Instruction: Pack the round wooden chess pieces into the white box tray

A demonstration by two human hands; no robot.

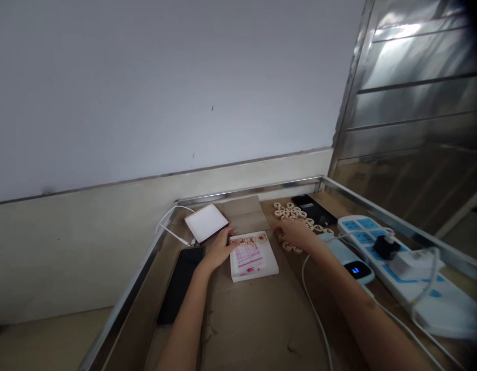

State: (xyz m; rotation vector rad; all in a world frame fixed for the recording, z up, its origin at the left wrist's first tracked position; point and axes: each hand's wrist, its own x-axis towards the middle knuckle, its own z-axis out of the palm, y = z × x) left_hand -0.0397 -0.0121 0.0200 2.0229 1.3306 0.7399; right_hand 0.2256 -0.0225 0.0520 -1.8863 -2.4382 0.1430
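Observation:
A shallow white box (254, 263) lies on brown cardboard in front of me. In its far end is a row of round wooden xiangqi pieces (251, 240) with red characters, over a sheet with pink and red print. My left hand (221, 251) grips the box's far left corner, its thumb over the rim. To the right of the box, my right hand (294, 233) reaches down among loose xiangqi pieces (290, 211). Its fingers are bent together at the pile's near left side, and whatever they hold is hidden.
Beyond my left hand rests a white-lined box lid (206, 222). A black phone (180, 286) lies at left, another dark phone (314, 209) behind the pieces. A white-and-blue power strip (408, 281), a small lit device (358, 271) and a white cable (313, 304) are at right.

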